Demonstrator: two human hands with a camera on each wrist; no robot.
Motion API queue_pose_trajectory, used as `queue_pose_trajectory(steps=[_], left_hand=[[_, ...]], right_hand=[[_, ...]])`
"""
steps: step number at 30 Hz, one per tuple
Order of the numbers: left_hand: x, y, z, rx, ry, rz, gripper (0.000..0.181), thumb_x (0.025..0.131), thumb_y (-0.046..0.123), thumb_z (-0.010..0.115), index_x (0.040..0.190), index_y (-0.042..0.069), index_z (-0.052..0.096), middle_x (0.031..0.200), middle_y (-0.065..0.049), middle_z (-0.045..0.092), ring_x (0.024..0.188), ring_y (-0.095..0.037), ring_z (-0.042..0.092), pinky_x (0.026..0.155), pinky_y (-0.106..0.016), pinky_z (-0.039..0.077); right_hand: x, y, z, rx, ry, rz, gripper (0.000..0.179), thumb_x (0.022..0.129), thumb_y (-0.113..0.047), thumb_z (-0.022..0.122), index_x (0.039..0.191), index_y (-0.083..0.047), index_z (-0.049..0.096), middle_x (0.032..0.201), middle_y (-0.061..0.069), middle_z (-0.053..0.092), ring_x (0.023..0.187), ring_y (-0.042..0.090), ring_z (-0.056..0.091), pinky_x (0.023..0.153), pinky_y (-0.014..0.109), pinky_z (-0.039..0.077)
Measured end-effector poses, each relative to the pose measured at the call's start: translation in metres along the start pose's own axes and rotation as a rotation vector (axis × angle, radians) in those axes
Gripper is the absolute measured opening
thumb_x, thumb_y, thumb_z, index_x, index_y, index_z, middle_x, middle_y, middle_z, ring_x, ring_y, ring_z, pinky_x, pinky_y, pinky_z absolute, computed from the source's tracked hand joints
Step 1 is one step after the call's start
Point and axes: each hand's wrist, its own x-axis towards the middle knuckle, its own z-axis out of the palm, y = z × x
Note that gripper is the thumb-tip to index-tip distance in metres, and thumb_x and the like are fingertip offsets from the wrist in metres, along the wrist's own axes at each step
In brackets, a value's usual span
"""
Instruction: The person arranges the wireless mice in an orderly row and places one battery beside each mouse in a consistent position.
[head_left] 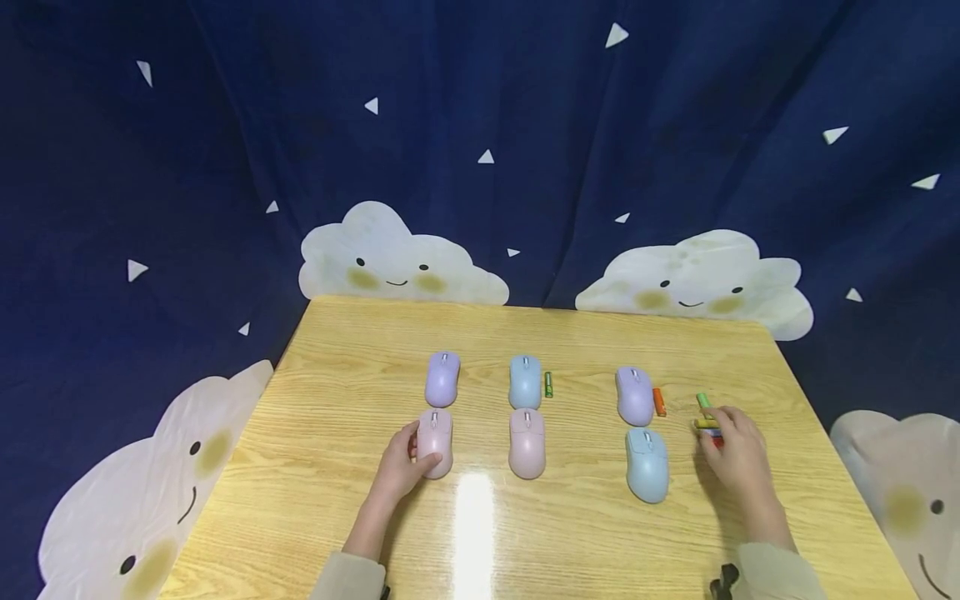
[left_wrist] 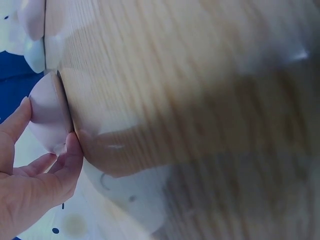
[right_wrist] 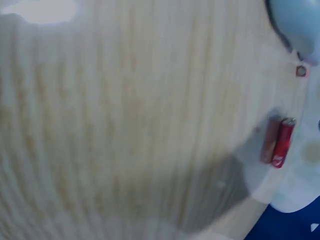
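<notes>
Across the wooden table point(head_left: 570, 542), purple mice point(head_left: 442, 380) and blue mice point(head_left: 647, 467) stand about, a green battery point(head_left: 548, 384) and an orange battery point(head_left: 659, 402) beside two. At front left, the left hand point(head_left: 400, 464) grips a pink mouse point(head_left: 437, 433). The right hand point(head_left: 741, 450) partly hides a battery cluster point(head_left: 702, 424) at right; whether it pinches any is unclear. Six mice, two per colour; at least five batteries.

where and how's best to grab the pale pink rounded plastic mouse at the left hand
I'd take the pale pink, rounded plastic mouse by its long sides, around the middle, coming from the near left, where the left hand is. Its body is longer than wide, and the lilac, rounded plastic mouse sits close at its far end.
</notes>
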Motion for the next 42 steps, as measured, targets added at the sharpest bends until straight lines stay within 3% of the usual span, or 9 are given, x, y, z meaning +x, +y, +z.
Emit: queue_pose_trajectory(steps=[17, 42], left_hand=[[0.000, 0.001, 0.000, -0.004, -0.005, -0.001, 0.068, 0.076, 0.012, 0.073, 0.130, -0.012, 0.039, 0.103, -0.017, 0.054, 0.091, -0.026, 0.052, 0.081, -0.041, 0.046], [0.001, 0.000, 0.000, 0.006, -0.001, -0.003, 0.068, 0.077, 0.013, 0.073, 0.130, -0.012, 0.039, 0.104, -0.018, 0.054, 0.092, -0.027, 0.053, 0.081, -0.041, 0.047]], right_hand=[[-0.019, 0.020, 0.005, -0.015, -0.099, 0.102, 0.025, 0.077, 0.004, 0.056, 0.102, 0.004, 0.055, 0.107, 0.027, 0.045, 0.101, 0.046, 0.039, 0.080, 0.059, 0.035], [-0.020, 0.026, 0.013, -0.057, -0.123, 0.071, 0.022, 0.079, 0.002, 0.060, 0.100, 0.001, 0.056, 0.106, 0.027, 0.047, 0.099, 0.046, 0.041, 0.079, 0.059, 0.037]])
